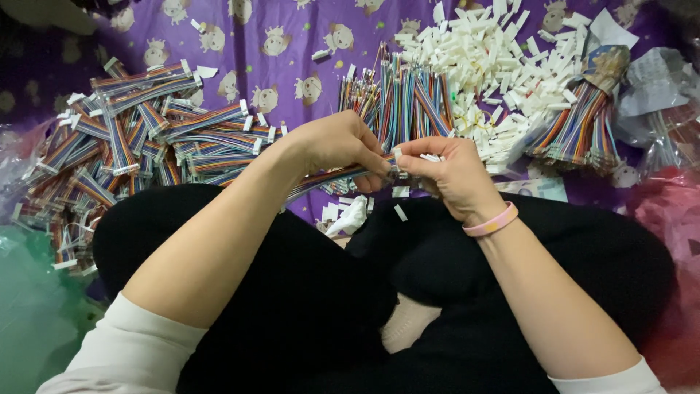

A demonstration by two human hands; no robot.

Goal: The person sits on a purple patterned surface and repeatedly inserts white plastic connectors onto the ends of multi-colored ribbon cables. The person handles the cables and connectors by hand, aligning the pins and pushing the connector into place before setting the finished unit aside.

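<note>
My left hand grips a flat multicoloured ribbon cable that runs back along my forearm. My right hand, with a pink band on its wrist, pinches a small white plastic connector at the cable's end. Both hands meet above my crossed legs in black trousers.
A heap of finished ribbon cables with white ends lies at the left. Loose cable bundles and a pile of white connectors lie ahead on a purple patterned cloth. Another cable bundle and crumpled plastic bags are at the right.
</note>
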